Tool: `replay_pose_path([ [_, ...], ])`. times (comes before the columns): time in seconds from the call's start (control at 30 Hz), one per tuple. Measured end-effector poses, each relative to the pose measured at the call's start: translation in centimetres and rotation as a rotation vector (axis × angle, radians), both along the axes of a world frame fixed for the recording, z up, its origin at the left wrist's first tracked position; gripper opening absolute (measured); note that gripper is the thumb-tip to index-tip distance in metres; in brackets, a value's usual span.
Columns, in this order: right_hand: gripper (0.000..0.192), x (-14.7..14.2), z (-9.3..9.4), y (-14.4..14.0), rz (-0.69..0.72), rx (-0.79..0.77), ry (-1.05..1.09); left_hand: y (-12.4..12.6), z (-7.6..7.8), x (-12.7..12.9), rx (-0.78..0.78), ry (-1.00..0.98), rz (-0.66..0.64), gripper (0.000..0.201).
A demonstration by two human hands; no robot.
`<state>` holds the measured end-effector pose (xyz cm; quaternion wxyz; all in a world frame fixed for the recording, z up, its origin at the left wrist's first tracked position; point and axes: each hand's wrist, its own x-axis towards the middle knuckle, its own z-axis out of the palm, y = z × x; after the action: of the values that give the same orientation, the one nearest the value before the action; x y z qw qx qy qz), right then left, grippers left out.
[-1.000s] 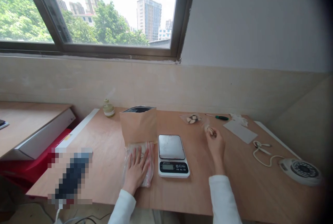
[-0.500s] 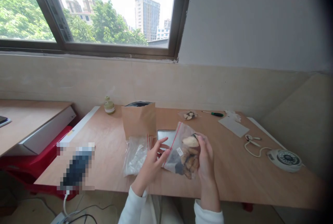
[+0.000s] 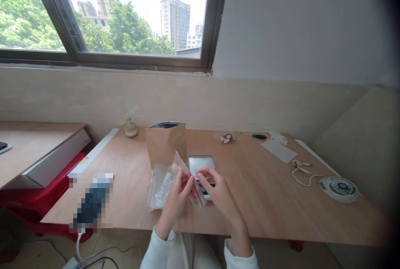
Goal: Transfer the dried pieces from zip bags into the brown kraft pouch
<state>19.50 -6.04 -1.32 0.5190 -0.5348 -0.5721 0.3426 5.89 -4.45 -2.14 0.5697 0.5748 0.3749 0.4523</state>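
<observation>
A clear zip-lock bag (image 3: 200,199) with a red seal strip is turned edge-on between my hands, above the front of the table. My left hand (image 3: 178,189) is closed on the bag near the strip, with its pale contents partly showing behind the fingers. My right hand (image 3: 218,189) pinches at the strip from the other side, fingertips close to the left ones. Behind the hands lies a small silver digital scale (image 3: 201,162), partly covered. Beside my left hand is a pile of clear plastic bags (image 3: 160,187), in front of an open brown paper pouch (image 3: 165,144).
Along the back stand a small jar (image 3: 130,128), another bag of dried slices (image 3: 227,137) and a green-handled screwdriver (image 3: 258,136). White paper (image 3: 279,151) and a corded round white device (image 3: 340,189) are on the right. A pixelated dark object (image 3: 93,202) lies left.
The zip-lock bag has swung left and turned edge-on, so its slices are mostly hidden. My right hand has shifted from the bag's filled end to its red strip; my left hand has closed on it.
</observation>
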Motion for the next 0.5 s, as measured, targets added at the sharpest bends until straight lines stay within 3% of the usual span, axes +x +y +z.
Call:
replay_pose_path([
  [0.07, 0.018, -1.0, 0.8, -0.3, 0.069, -0.025, 0.032, 0.0, 0.2, 0.1, 0.067, 0.006, 0.039, 0.021],
  [0.3, 0.012, -2.4, 1.0, 0.1, -0.004, 0.017, 0.101, -0.6, 1.7, -0.9, 0.126, 0.096, 0.030, 0.013],
  [0.5, 0.017, -3.0, 0.6, 0.5, -0.032, 0.033, 0.053, 0.0, 1.0, -0.9, 0.023, 0.017, 0.102, 0.021],
])
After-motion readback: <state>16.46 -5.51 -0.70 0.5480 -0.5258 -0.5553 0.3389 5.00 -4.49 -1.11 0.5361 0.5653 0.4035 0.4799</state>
